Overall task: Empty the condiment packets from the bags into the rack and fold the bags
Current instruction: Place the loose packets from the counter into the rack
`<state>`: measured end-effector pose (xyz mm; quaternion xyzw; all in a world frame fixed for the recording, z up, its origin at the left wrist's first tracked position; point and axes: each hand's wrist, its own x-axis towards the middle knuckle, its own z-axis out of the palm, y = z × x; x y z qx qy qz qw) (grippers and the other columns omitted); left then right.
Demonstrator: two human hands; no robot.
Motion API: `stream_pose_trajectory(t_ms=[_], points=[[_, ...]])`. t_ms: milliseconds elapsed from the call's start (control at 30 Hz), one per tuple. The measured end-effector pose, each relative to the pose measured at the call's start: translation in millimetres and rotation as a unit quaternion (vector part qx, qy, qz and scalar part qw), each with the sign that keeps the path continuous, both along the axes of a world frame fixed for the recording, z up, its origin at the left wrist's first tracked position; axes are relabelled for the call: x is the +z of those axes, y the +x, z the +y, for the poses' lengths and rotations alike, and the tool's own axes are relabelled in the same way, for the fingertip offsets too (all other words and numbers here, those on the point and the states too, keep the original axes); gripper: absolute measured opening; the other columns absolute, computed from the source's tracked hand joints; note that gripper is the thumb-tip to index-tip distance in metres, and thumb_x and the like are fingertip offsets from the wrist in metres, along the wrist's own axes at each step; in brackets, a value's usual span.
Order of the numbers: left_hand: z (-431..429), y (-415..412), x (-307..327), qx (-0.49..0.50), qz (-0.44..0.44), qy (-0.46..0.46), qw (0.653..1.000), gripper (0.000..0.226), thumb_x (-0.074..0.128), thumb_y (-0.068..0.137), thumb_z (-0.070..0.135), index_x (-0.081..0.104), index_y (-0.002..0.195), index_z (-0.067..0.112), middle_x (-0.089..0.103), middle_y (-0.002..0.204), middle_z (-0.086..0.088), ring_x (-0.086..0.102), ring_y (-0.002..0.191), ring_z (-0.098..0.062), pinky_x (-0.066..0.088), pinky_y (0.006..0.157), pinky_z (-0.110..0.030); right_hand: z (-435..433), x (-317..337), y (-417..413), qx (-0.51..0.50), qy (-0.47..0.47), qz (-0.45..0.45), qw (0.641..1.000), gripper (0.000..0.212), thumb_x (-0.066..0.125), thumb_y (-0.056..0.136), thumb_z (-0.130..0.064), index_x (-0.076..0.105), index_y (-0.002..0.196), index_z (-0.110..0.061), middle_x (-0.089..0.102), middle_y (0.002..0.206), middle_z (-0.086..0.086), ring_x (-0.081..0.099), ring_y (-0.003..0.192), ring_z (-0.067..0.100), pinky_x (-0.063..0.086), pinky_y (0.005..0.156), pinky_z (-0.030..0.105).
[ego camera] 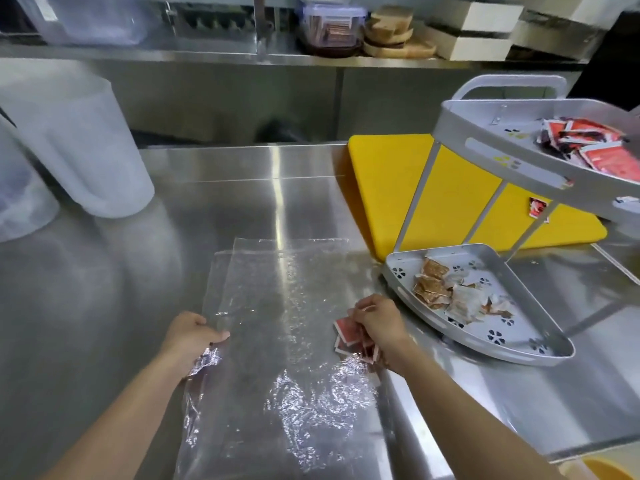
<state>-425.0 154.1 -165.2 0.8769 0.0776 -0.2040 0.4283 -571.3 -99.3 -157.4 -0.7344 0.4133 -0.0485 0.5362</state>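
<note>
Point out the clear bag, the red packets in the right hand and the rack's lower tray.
clear bag [284, 306]: head view, its flat middle.
red packets [346, 332]: head view, face of the leftmost packet.
lower tray [519, 323]: head view, bare floor near its right wall.

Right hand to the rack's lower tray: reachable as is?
Likely yes. The right hand, pinching red packets, is just beside the near rim of the lower tray; nothing stands between them, and the tray is open on top.
</note>
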Motion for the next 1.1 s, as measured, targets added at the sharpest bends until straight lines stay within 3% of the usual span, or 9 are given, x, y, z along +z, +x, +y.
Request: stream_pose_trajectory(t_ms=[100,167,267,333,433,533,633,767,1100], points=[[15,9,3,0.001,0.002,0.027,1.000,0.047,0.079,0.064,-0.001,0.057,0.103,-0.011,0.061,0.103,-0.027,0.055,0.087,-0.034,0.035,0.069,-0.032,1,-2,2,0.023,0.005,0.000,1.000,0.016,0.060,0.082,-0.007,0.056,0.074,-0.020,0.063,0.065,0.010,0.060,0.052,0.027,0.044,0.042,0.027],[23,11,5,0.006,0.004,0.047,0.999,0.043,0.079,0.063,-0.001,0.058,0.099,-0.012,0.059,0.090,-0.021,0.058,0.091,-0.039,0.034,0.067,-0.031,2,-4,3,0.034,0.009,0.001,0.999,0.017,0.058,0.083,-0.004,0.056,0.073,-0.019,0.062,0.061,0.008,0.059,0.046,0.021,0.042,0.039,0.026],[32,13,9,0.012,-0.010,0.075,0.997,0.023,0.079,0.063,-0.001,0.059,0.074,-0.006,0.058,0.070,-0.015,0.054,0.065,-0.028,0.037,0.061,-0.032,1,-5,3,0.044,-0.006,0.003,0.999,0.016,0.061,0.081,-0.006,0.058,0.073,-0.019,0.063,0.066,0.005,0.059,0.053,0.018,0.048,0.049,0.030],[30,13,15,0.015,-0.045,0.129,0.990,0.033,0.079,0.067,0.013,0.060,0.089,-0.003,0.064,0.088,-0.024,0.060,0.082,-0.034,0.046,0.074,-0.039,-1,-2,3,0.045,-0.026,-0.001,0.999,0.017,0.063,0.081,-0.008,0.058,0.071,-0.021,0.065,0.073,0.005,0.059,0.061,0.019,0.049,0.059,0.034],[16,11,26,-0.070,-0.186,0.251,0.948,0.051,0.070,0.077,0.031,0.054,0.117,0.003,0.057,0.121,-0.026,0.050,0.112,-0.044,0.042,0.092,-0.046,-4,4,-1,0.073,-0.128,0.008,0.989,0.007,0.060,0.084,-0.014,0.061,0.080,-0.019,0.065,0.081,0.001,0.061,0.070,0.013,0.049,0.061,0.027],[-20,-14,35,-0.160,-0.335,0.193,0.908,0.051,0.061,0.083,0.036,0.051,0.123,0.006,0.049,0.134,-0.021,0.043,0.124,-0.039,0.039,0.099,-0.049,-5,4,-8,0.109,-0.231,0.008,0.967,0.017,0.059,0.085,-0.020,0.063,0.100,-0.015,0.067,0.100,0.004,0.062,0.093,0.023,0.051,0.080,0.037],[-59,-50,27,-0.255,-0.402,0.175,0.862,0.067,0.036,0.089,0.057,0.029,0.142,0.016,0.021,0.155,-0.006,0.016,0.143,-0.025,0.020,0.113,-0.045,-4,-5,-13,0.188,-0.310,0.005,0.932,0.034,0.057,0.085,-0.019,0.059,0.118,-0.016,0.059,0.122,0.004,0.053,0.115,0.024,0.040,0.095,0.036],[-84,-84,-14,-0.396,-0.370,0.219,0.811,0.068,0.005,0.085,0.069,-0.003,0.142,0.033,-0.004,0.156,0.004,-0.015,0.140,-0.018,-0.010,0.114,-0.038,-6,-18,-20,0.224,-0.323,0.046,0.918,0.044,0.055,0.085,-0.018,0.048,0.128,-0.023,0.051,0.135,0.000,0.038,0.129,0.018,0.023,0.096,0.036],[-78,-84,-44,-0.423,-0.331,0.261,0.802,0.070,-0.011,0.078,0.071,-0.013,0.139,0.037,-0.010,0.153,0.006,-0.017,0.140,-0.016,-0.009,0.116,-0.040,-14,-3,-17,0.230,-0.286,0.170,0.914,0.056,0.067,0.077,-0.040,0.046,0.126,-0.023,0.040,0.137,0.006,0.032,0.127,0.027,0.022,0.104,0.051]])
